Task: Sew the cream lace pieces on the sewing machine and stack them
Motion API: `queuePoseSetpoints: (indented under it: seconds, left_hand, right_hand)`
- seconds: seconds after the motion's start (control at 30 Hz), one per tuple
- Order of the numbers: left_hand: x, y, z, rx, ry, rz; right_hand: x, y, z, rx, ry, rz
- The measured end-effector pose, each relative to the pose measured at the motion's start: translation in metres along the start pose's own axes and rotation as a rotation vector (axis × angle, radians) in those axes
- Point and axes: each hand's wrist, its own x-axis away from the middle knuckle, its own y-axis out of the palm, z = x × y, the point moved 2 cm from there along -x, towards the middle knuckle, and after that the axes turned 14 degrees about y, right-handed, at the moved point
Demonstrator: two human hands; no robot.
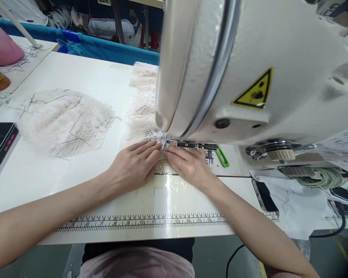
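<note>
My left hand [133, 164] lies flat on the white table, fingers pointing right and pressing a small piece of pale lace [163, 146] at the foot of the sewing machine [249, 69]. My right hand [188, 164] lies beside it, its fingertips on the same lace piece just under the needle area [188, 144]. The two hands nearly touch at the fingertips. A strip of cream lace [142, 104] runs away behind the machine head. The machine's body hides the needle itself.
A loose pile of lace pieces with dark threads [63, 119] lies left. A black control panel [0, 144] sits at the left edge. A ruler scale [142, 222] lines the table's front. A green tool [222, 156] and a phone [265, 199] lie right.
</note>
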Motion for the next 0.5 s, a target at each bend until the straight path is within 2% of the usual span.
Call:
queuePoseSetpoints:
  seconds: [0.17,0.23,0.5]
  left_hand:
    - [-0.003,-0.008,0.001,-0.022,0.060,0.120]
    - [-0.002,-0.009,-0.001,0.004,0.023,0.146]
    - [0.010,0.001,-0.009,0.050,0.070,-0.025]
  right_hand:
    - [-0.001,0.001,-0.003,-0.087,0.128,-0.030]
    - [-0.001,0.000,-0.004,-0.134,0.101,-0.030]
    - [0.001,-0.004,-0.006,-0.152,-0.031,-0.028]
